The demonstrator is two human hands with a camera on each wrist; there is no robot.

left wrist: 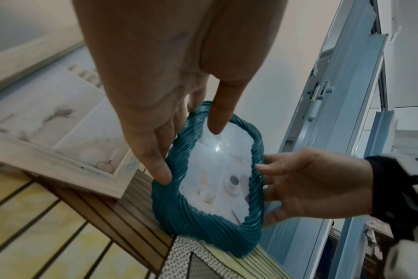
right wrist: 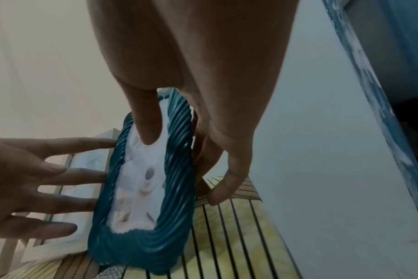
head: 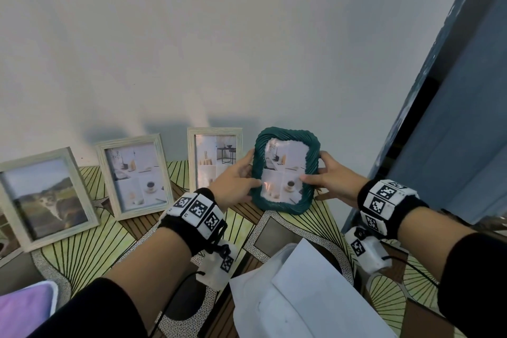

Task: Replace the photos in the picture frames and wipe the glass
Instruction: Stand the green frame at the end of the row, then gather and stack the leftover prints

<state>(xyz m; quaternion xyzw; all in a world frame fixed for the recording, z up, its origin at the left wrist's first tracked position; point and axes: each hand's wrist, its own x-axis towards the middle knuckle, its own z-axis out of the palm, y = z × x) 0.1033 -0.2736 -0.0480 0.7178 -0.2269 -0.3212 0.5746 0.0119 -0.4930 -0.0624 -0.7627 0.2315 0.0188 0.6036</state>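
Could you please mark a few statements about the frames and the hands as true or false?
1. Both hands hold the green frame. True: the left hand and the right hand are on its two sides.
2. The green frame lies flat on the table. False: it stands upright at the table's right end.
3. Three pale wooden frames stand against the wall. True.
4. The green frame is empty. False: it shows a picture with a cup.
5. A purple cloth covers the green frame. False: it lies at the near left.

Teal frame (head: 285, 202) with twisted-rope moulding: upright, bottom edge on the bench (head: 82, 255), rightmost of four. Its photo (a four-panel collage) sits behind the glass. Three pale wooden frames (head: 137, 175) stand left of it, leaning against the wall.
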